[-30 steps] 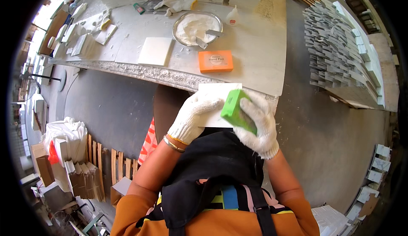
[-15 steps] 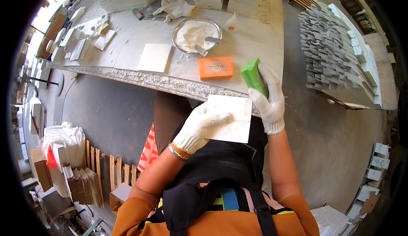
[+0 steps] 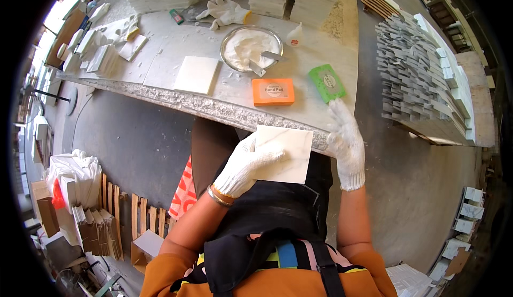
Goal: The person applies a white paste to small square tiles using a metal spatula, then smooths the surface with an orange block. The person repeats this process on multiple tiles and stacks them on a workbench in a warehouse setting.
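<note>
My left hand [image 3: 247, 164], in a white glove, holds a square white tile [image 3: 287, 150] flat over my lap, just below the bench edge. In its own white glove, my right hand [image 3: 346, 143] hangs free with fingers apart, its fingertips near the bench edge below a green hand pad [image 3: 327, 82] that lies on the stone bench [image 3: 160, 67]. An orange hand pad [image 3: 273, 91] lies to the left of the green one.
Further back stand a round metal bowl [image 3: 231, 39] of white paste with a scraper, a second white tile [image 3: 196, 74], a small glue bottle [image 3: 294, 36] and spare gloves [image 3: 224, 11]. Stacked tiles line the back; grey strips [image 3: 422, 78] lie right; boxes [image 3: 69, 201] sit lower left.
My right hand carried the green pad from my lap up to the bench, set it down and let go. The left hand keeps the tile.
</note>
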`<state>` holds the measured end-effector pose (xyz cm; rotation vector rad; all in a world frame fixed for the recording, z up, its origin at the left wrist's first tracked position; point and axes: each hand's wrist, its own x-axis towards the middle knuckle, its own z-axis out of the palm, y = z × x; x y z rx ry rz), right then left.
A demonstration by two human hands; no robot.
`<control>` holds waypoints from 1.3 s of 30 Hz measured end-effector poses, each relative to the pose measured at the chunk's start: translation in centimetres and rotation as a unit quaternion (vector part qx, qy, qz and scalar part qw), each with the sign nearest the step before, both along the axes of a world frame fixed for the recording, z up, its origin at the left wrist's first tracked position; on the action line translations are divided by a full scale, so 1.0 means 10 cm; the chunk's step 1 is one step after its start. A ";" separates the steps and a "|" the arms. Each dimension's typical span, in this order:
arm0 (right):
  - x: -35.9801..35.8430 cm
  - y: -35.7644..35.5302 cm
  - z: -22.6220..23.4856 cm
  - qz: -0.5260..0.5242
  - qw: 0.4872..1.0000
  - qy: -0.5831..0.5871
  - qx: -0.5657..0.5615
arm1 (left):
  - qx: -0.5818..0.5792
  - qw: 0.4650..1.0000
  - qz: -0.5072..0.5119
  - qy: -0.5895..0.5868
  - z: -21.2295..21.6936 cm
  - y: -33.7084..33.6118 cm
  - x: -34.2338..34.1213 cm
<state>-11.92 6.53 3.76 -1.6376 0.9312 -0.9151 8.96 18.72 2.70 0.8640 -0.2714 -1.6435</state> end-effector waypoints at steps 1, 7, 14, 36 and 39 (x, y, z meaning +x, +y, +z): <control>-0.01 0.17 0.02 0.043 0.998 -0.032 0.044 | 0.000 1.000 0.001 0.015 0.00 -0.01 -0.01; 0.01 0.27 -0.23 0.130 0.981 -0.080 0.118 | 0.009 0.993 -0.046 0.105 0.02 -0.03 -0.08; 0.16 0.00 -0.12 0.033 0.985 -0.105 0.137 | 0.020 0.986 -0.064 0.152 -0.03 0.04 -0.06; -0.16 0.40 0.19 0.011 0.968 0.018 0.251 | -0.005 1.000 -0.005 0.025 -0.20 0.03 0.03; -0.17 0.42 0.16 -0.024 0.968 -0.021 0.249 | 0.016 0.992 -0.025 0.123 -0.24 0.03 0.02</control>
